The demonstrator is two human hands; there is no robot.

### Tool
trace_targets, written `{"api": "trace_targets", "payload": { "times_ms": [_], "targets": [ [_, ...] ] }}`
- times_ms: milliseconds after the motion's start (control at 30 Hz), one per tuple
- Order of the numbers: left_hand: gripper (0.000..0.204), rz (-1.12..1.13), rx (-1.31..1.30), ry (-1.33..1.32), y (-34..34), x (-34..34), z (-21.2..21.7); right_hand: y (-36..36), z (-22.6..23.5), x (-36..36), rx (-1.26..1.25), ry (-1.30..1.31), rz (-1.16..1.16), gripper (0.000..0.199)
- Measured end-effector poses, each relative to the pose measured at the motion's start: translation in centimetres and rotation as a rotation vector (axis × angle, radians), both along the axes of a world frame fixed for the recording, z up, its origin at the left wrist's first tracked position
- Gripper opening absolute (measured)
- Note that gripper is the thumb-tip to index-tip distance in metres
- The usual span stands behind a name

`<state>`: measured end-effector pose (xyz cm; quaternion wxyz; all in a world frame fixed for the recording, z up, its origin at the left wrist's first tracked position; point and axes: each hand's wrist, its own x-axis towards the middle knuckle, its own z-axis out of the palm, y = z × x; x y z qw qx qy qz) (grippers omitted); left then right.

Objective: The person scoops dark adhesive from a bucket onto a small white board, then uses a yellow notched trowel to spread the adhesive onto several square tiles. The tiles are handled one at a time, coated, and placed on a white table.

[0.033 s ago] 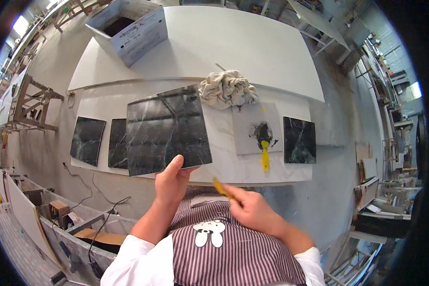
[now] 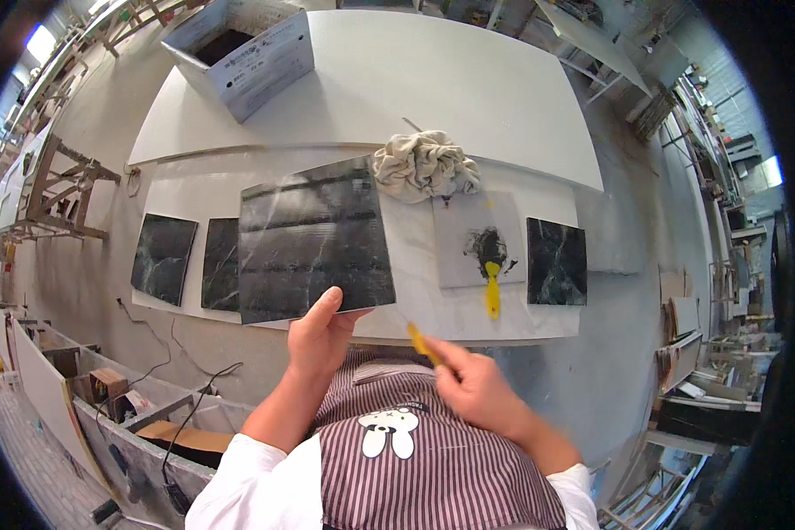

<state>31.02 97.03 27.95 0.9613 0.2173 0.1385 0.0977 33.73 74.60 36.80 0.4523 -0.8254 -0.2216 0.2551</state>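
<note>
My left hand (image 2: 321, 334) grips the lower edge of a large black marble tile (image 2: 314, 238), its thumb on top. The tile is raised and tilted, its glossy face streaked with pale reflections. In my right hand (image 2: 473, 384), just right of the tile's lower corner, is a small yellow scraper (image 2: 422, 343), slightly blurred and apart from the tile. Further right, a yellow putty knife (image 2: 492, 296) rests on a grey square board (image 2: 455, 256), its end in a smear of black paste (image 2: 484, 243).
Smaller dark tiles lie at the left (image 2: 164, 259), partly under the held one (image 2: 221, 265), and at the right (image 2: 556, 262). A crumpled cream cloth (image 2: 426, 166) sits behind. An open box (image 2: 261, 71) stands on the far white slab (image 2: 433, 79). Cables (image 2: 199, 402) trail at lower left.
My right hand and the scraper have shifted slightly right, away from the tile. The held tile has tilted a little, and the reflections on it have changed.
</note>
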Motion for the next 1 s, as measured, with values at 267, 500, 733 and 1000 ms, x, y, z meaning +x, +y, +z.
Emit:
{"api": "trace_targets", "payload": {
  "times_ms": [267, 500, 733, 1000],
  "targets": [
    [0.039, -0.130, -0.315, -0.054, -0.6, -0.2, 0.6, -4.0, -1.3, -0.3, 0.092, 0.291, -0.282, 0.046],
    [0.035, -0.188, -0.440, -0.075, -1.4, -0.2, -0.6, -4.1, -0.8, -0.2, 0.131, 0.379, -0.279, 0.042],
    [0.045, -0.265, -0.344, 0.011, -2.2, -0.2, -0.4, -4.8, -1.5, -0.1, 0.198, 0.417, -0.308, 0.039],
    [0.060, -0.328, -0.186, 0.025, -2.1, -0.3, 0.6, -5.4, 1.8, 3.7, 0.114, 0.047, -0.037, 0.023]
  ]
}}
